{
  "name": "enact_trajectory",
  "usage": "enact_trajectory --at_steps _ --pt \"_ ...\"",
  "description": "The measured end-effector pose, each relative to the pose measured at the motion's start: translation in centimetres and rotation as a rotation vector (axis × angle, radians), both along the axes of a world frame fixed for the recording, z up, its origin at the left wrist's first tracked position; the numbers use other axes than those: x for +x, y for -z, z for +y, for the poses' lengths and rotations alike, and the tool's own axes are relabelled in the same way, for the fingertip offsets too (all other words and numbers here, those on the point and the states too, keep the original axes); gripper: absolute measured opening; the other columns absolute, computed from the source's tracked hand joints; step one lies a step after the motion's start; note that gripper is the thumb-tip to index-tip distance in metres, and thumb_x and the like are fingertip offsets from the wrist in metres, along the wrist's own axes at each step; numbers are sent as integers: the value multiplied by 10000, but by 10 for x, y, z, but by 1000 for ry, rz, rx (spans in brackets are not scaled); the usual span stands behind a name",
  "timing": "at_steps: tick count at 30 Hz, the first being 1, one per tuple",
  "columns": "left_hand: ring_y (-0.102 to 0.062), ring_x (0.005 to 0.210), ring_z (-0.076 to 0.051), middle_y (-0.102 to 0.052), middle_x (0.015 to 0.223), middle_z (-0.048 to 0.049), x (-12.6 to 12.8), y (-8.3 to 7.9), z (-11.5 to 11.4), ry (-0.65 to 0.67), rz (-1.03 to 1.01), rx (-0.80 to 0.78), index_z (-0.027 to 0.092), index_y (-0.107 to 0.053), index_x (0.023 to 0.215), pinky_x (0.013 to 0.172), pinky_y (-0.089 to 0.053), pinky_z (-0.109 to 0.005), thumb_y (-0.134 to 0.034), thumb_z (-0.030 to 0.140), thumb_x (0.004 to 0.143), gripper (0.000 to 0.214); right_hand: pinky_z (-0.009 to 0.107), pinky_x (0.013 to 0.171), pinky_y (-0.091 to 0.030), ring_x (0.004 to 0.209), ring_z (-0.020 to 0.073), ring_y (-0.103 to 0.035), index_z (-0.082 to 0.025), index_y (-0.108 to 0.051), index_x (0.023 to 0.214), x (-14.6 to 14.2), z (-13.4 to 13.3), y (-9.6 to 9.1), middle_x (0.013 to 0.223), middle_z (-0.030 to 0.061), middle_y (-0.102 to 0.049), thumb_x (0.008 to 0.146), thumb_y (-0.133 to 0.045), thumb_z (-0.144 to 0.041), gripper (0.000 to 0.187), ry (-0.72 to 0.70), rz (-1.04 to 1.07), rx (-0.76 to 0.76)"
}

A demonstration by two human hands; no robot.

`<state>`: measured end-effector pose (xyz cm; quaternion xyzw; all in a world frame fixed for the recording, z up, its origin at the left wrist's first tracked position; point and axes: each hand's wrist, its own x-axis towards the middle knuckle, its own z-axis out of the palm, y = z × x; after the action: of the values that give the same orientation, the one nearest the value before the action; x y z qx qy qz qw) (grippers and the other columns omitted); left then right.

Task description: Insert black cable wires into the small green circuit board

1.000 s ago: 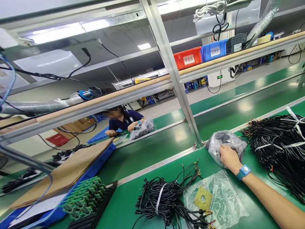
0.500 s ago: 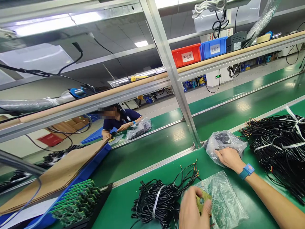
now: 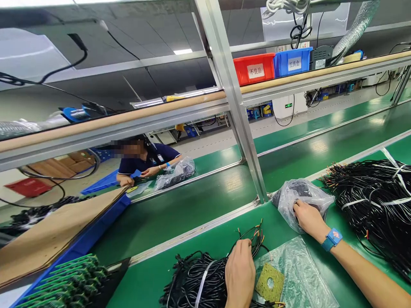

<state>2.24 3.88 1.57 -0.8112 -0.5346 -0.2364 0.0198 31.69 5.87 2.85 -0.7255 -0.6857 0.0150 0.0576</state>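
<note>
My right hand [image 3: 307, 218] rests inside the mouth of a clear plastic bag [image 3: 300, 199] of dark parts on the green bench; its fingertips are hidden in the bag. A blue wristband sits on that wrist. My left hand [image 3: 239, 272] lies palm down on a bundle of black wires [image 3: 205, 278] tied with a white strap, fingers at the coloured wire ends. Beside it a flat clear bag [image 3: 298, 278] holds a yellow-green square pad [image 3: 270, 282] with a hole.
A big heap of black cables [image 3: 375, 201] lies at the right. A slanted metal post [image 3: 236, 107] stands ahead. Green circuit boards [image 3: 64, 288] and a blue tray with cardboard [image 3: 54, 233] are at left. Across the conveyor belt a person [image 3: 144, 160] works on another bag.
My left hand has come into view and moved from the yellow-green pad onto the wire bundle. The right hand has pushed further into the bag. The camera tilted slightly.
</note>
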Motion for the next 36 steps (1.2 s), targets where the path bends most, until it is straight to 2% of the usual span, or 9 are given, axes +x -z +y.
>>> enact_trajectory --at_steps 3,6,10,14,19,24,27,30,36 --pt "-538 886 -191 -584 962 -52 -1 -1 -2 46 5 13 161 -633 919 767 -405 -313 -406 9 986 281 353 835 -464 1029 278 -653 -100 -634 1109 -4 1 1 1112 144 -654 1015 -425 -147 233 27 -17 -20" --pt "-499 888 -212 -577 964 -51 -3 0 -5 132 50 -26 170 -661 934 778 -385 -343 -457 10 959 261 360 876 -458 1067 285 -634 -112 -624 1110 -9 -1 2 1123 143 -643 996 -434 -116 221 14 -38 -37" --pt "-484 916 -231 -583 1008 -54 -5 6 -5 111 90 -59 183 -680 1021 782 -358 -371 -555 97 963 163 367 878 -447 1058 287 -628 -118 -613 1107 -13 -3 4 1108 141 -638 960 -396 -35 275 12 -59 -51" --pt "-474 893 -238 -569 963 -56 -2 9 -1 82 124 -31 177 -673 931 767 -338 -376 -559 76 957 154 371 847 -440 1037 294 -629 -114 -604 1101 -15 -3 6 1100 147 -634 960 -401 -41 258 28 -64 -58" --pt "-499 885 -212 -581 938 -58 4 -2 -4 192 -163 44 167 -609 939 783 -361 -350 -452 90 1012 190 369 854 -424 1061 298 -621 -111 -611 1071 -14 -4 3 1102 146 -653 940 -442 -40 226 10 -70 -57" --pt "-563 762 -154 -594 861 -18 -2 -14 -15 343 -345 -103 194 -551 982 714 -399 -287 -436 143 1021 132 342 813 -415 1010 258 -634 -121 -606 1031 -16 -3 0 1043 117 -671 968 -415 -67 209 -19 -69 -35" --pt "-573 681 -141 -612 814 21 -11 -17 -19 387 -275 -294 222 -551 1013 661 -373 -292 -436 191 1033 120 337 841 -402 1040 262 -606 -122 -600 1014 -17 -3 -3 1060 124 -649 971 -429 -86 179 -14 -77 6" --pt "-597 725 -158 -636 825 31 -19 -21 -22 372 -133 -444 227 -529 954 679 -350 -310 -438 193 1025 120 338 819 -387 1003 257 -594 -133 -593 993 -16 -4 -6 1056 123 -628 996 -414 -113 180 5 -85 45" --pt "-629 808 -210 -649 936 -14 -19 -25 -23 234 130 -525 211 -596 927 688 -314 -340 -460 112 978 176 347 733 -360 888 235 -622 -163 -560 940 -15 -4 -12 946 78 -639 1063 -406 -251 215 39 -49 117"
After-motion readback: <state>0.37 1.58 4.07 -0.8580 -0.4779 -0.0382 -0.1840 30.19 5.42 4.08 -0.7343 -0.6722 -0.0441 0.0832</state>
